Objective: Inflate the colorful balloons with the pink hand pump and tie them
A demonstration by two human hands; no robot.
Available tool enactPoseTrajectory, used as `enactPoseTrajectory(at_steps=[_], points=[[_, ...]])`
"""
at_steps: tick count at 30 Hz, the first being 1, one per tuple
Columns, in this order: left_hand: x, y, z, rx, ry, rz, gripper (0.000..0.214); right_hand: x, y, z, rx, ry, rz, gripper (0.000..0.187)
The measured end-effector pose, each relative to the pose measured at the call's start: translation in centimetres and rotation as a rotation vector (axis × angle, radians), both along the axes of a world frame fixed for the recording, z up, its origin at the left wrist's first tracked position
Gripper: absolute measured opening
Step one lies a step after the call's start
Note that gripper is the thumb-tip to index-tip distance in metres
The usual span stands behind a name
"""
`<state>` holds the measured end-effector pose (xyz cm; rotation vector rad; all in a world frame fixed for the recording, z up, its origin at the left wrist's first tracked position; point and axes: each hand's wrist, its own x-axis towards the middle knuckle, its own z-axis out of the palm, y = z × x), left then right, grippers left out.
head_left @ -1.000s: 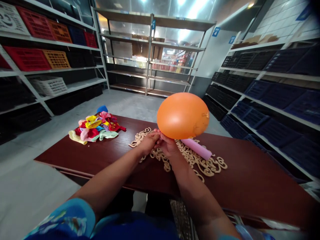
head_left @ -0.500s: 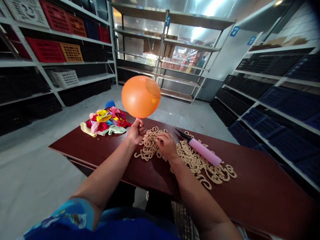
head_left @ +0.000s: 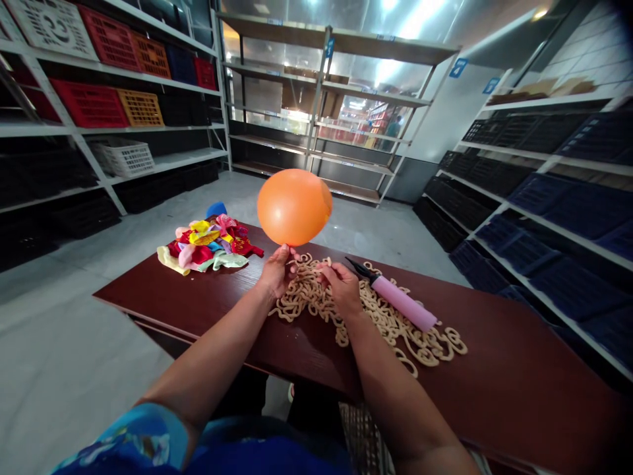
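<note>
An inflated orange balloon (head_left: pixel 294 206) stands upright above the table, its neck pinched between the thumb and fingers of my left hand (head_left: pixel 281 272). My right hand (head_left: pixel 341 285) is closed in a pinch just to the right, over a heap of tan curly strands (head_left: pixel 309 293). A bit of tan shows by its fingertips, but whether it is gripped or lies behind them I cannot tell. A balloon hand pump (head_left: pixel 403 302) with a pink barrel and black nozzle rests on the strands, right of my right hand.
Limp balloons (head_left: pixel 208 245) in several colours are piled on the dark brown table (head_left: pixel 499 369), at its left end. A blue object (head_left: pixel 216 209) shows behind them. Shelves with crates (head_left: pixel 89 104) line the left, racks (head_left: pixel 346 161) the back, and dark blue crates (head_left: pixel 558 204) the right.
My left hand has moved right and slightly down with the balloon, which has turned. My right hand has shifted a little right, its fingers now pinched and pointing toward my left hand.
</note>
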<state>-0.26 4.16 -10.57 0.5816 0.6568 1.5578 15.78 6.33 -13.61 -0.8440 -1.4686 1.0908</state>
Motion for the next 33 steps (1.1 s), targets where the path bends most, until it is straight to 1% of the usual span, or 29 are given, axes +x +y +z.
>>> enactPoseTrajectory(at_steps=[1,3,5,6,7,9,11,13,16,19,22,25,27,30,33], points=[[0.3,-0.2,0.1,-0.011,0.033,-0.002,0.028,-0.1,-0.2,0.2,-0.04,0.072,0.035,0.03],[1.1,-0.5,0.4,-0.033,0.085,-0.004,0.031,-0.3,-0.6,0.5,-0.072,0.189,0.087,0.029],[1.7,-0.9,0.7,-0.044,0.111,0.0,0.033,-0.2,-0.9,0.9,-0.046,0.244,0.097,0.027],[2.0,-1.0,0.8,-0.042,0.121,0.003,0.034,-0.1,-1.1,1.0,-0.006,0.23,0.081,0.027],[2.2,-1.0,0.8,-0.036,0.135,0.004,0.034,0.0,-1.2,1.2,0.055,0.176,0.058,0.027],[2.6,-1.1,0.8,-0.026,0.18,0.014,0.034,0.3,-1.4,1.5,0.219,-0.033,0.031,0.029],[2.8,-1.1,0.6,-0.033,0.254,0.025,0.033,0.6,-1.5,1.8,0.396,-0.274,0.038,0.031],[2.9,-1.1,0.4,-0.051,0.354,0.03,0.032,0.7,-1.6,1.9,0.54,-0.44,0.049,0.033],[2.8,-1.4,0.3,-0.067,0.523,0.017,0.03,0.7,-1.4,1.8,0.652,-0.6,0.027,0.032],[2.8,-1.8,0.1,-0.06,0.702,0.031,0.03,0.6,-1.3,1.5,0.688,-0.681,-0.011,0.031],[2.9,-2.1,-0.3,-0.034,0.895,0.09,0.029,0.4,-1.3,1.3,0.704,-0.703,-0.056,0.029],[2.9,-2.2,-0.5,0.062,1.071,0.178,0.027,0.4,-1.6,1.2,0.684,-0.751,-0.12,0.026],[2.7,-2.4,-0.4,0.105,1.181,0.211,0.028,0.5,-1.8,1.3,0.677,-0.77,-0.174,0.024],[2.4,-2.7,0.2,0.084,1.295,0.172,0.034,0.8,-1.9,1.3,0.667,-0.77,-0.252,0.025],[2.1,-2.9,0.5,0.074,1.293,0.1,0.033,0.9,-2.0,1.3,0.623,-0.729,-0.242,0.027]])
